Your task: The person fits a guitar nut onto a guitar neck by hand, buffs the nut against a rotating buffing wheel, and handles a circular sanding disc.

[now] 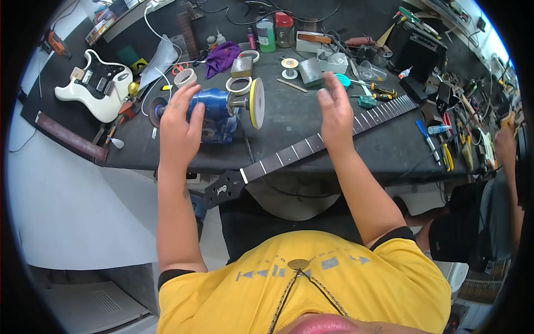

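My left hand (181, 119) is raised in front of a blue bench grinder (216, 106), fingers stretched and thumb apart, holding nothing. It hides part of the grinder's left side. A pale wheel with a yellow edge (258, 104) sits on the grinder's right shaft. My right hand (336, 119) is up too, fingers straight and palm turned inward, over the guitar neck (289, 156). Whether it touches the neck, I cannot tell. The neck lies slanted across the bench's front edge, its dark headstock (222, 190) sticking out toward me at the lower left.
A white electric guitar body (99, 86) lies at the left. Behind the grinder are a purple cloth (222, 59), tape rolls (239, 85) and a solder spool (289, 68). Pliers and other hand tools (446, 157) crowd the right, where another person's hand (505, 146) shows.
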Motion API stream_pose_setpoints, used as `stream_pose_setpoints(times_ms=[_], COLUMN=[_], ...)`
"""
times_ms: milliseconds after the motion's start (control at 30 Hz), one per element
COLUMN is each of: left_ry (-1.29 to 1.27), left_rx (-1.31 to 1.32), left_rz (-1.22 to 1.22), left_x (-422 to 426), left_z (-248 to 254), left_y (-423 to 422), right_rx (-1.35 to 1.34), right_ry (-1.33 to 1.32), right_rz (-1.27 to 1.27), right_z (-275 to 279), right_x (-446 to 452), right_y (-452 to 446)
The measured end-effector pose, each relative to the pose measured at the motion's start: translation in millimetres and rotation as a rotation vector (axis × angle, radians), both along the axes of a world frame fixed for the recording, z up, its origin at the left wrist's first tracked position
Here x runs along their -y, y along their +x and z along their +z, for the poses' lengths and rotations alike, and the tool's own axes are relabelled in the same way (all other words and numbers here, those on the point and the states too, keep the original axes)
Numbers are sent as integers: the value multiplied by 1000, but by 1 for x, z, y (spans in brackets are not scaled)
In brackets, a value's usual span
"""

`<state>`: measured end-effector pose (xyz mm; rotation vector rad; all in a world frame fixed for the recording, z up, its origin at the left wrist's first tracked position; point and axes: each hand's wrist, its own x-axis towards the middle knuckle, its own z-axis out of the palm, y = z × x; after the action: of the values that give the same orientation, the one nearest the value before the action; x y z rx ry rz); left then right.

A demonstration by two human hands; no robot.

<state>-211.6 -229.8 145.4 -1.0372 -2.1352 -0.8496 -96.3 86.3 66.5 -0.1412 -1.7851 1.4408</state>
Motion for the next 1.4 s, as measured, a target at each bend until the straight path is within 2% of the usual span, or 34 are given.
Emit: stream_pose_setpoints(times_ms=[233,300,333,533,633,667,733,767,867,1100,1167,1233,1333,1400], left_ry=[-79,-160,-122,-57,-41,-55,-55,-53,-58,-54,-68,-77,-74,-72], left_rx=[51,46,33,-2,-15,-11,-7,-10,0,-9,1,4,8,11], left_rz=[-5,47,63,82,85,98,109,109,138,135,153,157,151,150], left_x=[-23,-29,-30,-33,-33,-33,-33,-33,-32,-33,-32,-34,-35,-35], left_z=[-16,-23,-27,-34,-36,-36,-38,-38,-37,-38,-39,-38,-37,-36], left_y=[-73,-77,-78,-75,-75,-75,-76,-76,-74,-74,-74,-74,-75,-73], right_rx=[-196,-268,-302,49,174,16,-274,-277,-249,-88,0,-251,-442,-355], right_ry=[-433,-480,-504,-429,-461,-438,-586,-580,-596,-148,-225,-131,-222,-209], right_rz=[-32,-84,-112,248,338,250,115,-47,-112,75,-22,-129,-122,-113], right_z=[-9,4,8,-19,0,-7,-14,1,-3,12,42,52,63,61], right_x=[-6,-3,0,37,45,39,28,34,55,44,16,-2,-12,2], right_y=[-35,-38,-39,-37,-26,-32,-43,-42,-47,-17,9,19,22,18])
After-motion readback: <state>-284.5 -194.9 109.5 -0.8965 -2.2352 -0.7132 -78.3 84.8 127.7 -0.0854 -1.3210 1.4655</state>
